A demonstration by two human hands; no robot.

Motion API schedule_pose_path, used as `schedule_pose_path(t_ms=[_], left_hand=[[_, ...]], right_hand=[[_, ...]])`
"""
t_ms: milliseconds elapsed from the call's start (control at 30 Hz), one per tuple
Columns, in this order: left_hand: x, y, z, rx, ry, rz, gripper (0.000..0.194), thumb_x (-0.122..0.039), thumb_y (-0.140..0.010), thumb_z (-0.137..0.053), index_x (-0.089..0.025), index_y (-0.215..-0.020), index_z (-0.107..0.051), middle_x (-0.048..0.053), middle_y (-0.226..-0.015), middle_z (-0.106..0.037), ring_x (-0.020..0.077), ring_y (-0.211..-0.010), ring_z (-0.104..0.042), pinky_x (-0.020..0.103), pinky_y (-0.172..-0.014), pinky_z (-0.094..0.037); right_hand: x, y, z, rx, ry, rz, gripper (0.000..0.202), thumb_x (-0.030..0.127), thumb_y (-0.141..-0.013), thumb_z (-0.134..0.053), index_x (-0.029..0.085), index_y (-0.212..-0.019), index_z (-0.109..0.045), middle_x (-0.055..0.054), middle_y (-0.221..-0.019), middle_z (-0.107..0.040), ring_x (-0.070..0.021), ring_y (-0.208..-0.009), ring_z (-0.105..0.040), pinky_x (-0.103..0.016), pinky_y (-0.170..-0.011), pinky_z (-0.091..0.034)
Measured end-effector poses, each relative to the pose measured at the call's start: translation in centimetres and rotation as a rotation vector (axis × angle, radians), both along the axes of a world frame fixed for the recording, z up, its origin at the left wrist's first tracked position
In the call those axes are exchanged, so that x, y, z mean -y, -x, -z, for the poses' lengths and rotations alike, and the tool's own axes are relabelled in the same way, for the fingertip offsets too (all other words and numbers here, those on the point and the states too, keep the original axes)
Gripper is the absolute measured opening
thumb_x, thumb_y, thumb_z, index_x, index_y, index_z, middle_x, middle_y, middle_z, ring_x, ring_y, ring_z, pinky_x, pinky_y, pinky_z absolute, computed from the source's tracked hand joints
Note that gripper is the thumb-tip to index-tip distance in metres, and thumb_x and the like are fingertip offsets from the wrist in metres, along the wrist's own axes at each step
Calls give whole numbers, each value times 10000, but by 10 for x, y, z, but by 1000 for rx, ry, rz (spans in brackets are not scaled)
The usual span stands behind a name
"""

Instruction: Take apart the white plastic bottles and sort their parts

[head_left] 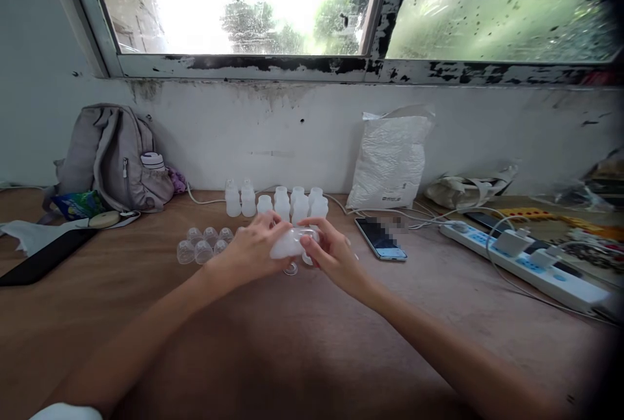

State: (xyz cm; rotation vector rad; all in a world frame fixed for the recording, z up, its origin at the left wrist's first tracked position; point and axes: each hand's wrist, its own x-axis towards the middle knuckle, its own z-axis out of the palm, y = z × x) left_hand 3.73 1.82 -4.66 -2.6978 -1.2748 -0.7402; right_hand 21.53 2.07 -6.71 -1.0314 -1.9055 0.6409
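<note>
A small milky-white plastic bottle (286, 244) lies tilted on its side between my two hands, above the table. My left hand (258, 242) is wrapped round its body. At the bottle's right end, the thumb and fingers of my right hand (334, 251) grip its clear top part. Several similar bottles (299, 202) stand in a group behind my hands, partly hidden by them. To their left, two bottles (240, 197) wear clear caps. Several clear domed caps (203, 251) rest left of my left hand. Under the held bottle is a small clear round piece (291, 269).
A phone (381, 238) lies right of my hands, before a white plastic packet (391, 160) leaning on the wall. Further right is a power strip (526, 267) with chargers and cables. A grey backpack (112, 153) and a black flat object (46, 257) are on the left.
</note>
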Motion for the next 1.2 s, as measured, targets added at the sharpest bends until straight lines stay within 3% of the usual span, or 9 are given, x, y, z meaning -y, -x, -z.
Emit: schedule_pose_path(t_ms=[100, 233, 300, 433, 633, 767, 1100, 1200], left_hand=[[-30, 25, -4, 141, -21, -57, 419, -438, -665, -601, -201, -1003, -530, 57, -1006, -523, 217, -936, -520, 325, -789, -428], [-80, 74, -6, 373, 48, -292, 537, -472, -632, -607, -193, -1075, -489, 49, -1005, -570, 209, -868, -564, 291, -739, -449], [-102, 95, -2, 414, 113, -393, 560, -502, -592, -624, -182, -1037, -507, 47, -943, -607, 216, -840, -578, 281, -710, -452], [-129, 120, 16, 447, 198, -450, 564, -518, -568, -629, -143, -978, -535, 81, -944, -621, 223, -823, -590, 289, -700, -449], [-138, 120, 49, 499, 282, -425, 550, -452, -529, -680, -136, -954, -531, 105, -963, -614, 243, -826, -588, 313, -693, -458], [-139, 114, 61, 540, 307, -419, 548, -415, -554, -678, -142, -992, -492, 115, -1011, -589, 241, -829, -593, 314, -663, -476], [-138, 110, 68, 665, 318, -387, 762, -333, -620, -666, -159, -1205, -209, 177, -1190, -442, 221, -948, -559, 303, -717, -484], [-129, 110, 59, 623, 110, -462, 758, -355, -595, -687, -153, -1191, -265, 174, -1218, -404, 254, -1071, -470, 354, -839, -427]], right_hand=[[-7, -6, -2, -91, 30, -104, 329, 408, -823, -440, 200, -1077, -418, 31, -675, -477, -67, -474, -453, -178, -421, -362], [-20, -17, -3, -144, -36, -46, 281, 393, -816, -460, 191, -1011, -462, 27, -670, -470, -76, -500, -483, -183, -436, -396], [-25, -22, -2, -155, -68, -12, 266, 391, -811, -468, 186, -980, -483, 28, -657, -463, -80, -506, -486, -188, -441, -403], [-30, -26, -3, -163, -95, 11, 250, 390, -807, -474, 181, -943, -498, 17, -687, -478, -77, -507, -487, -190, -441, -415], [-28, -26, -4, -71, -120, 31, 232, 381, -821, -457, 179, -926, -502, 4, -696, -505, -73, -494, -482, -183, -417, -388], [-30, -26, -2, -28, -129, 22, 246, 394, -813, -465, 173, -912, -510, -4, -711, -517, -75, -498, -483, -195, -447, -410], [-32, -26, -1, 107, -141, 51, 196, 336, -807, -462, 180, -910, -520, 8, -675, -517, -82, -473, -479, -207, -466, -389], [-37, -28, 0, 226, -147, 80, 157, 282, -811, -444, 183, -894, -533, 10, -665, -531, -86, -479, -470, -209, -480, -368]])
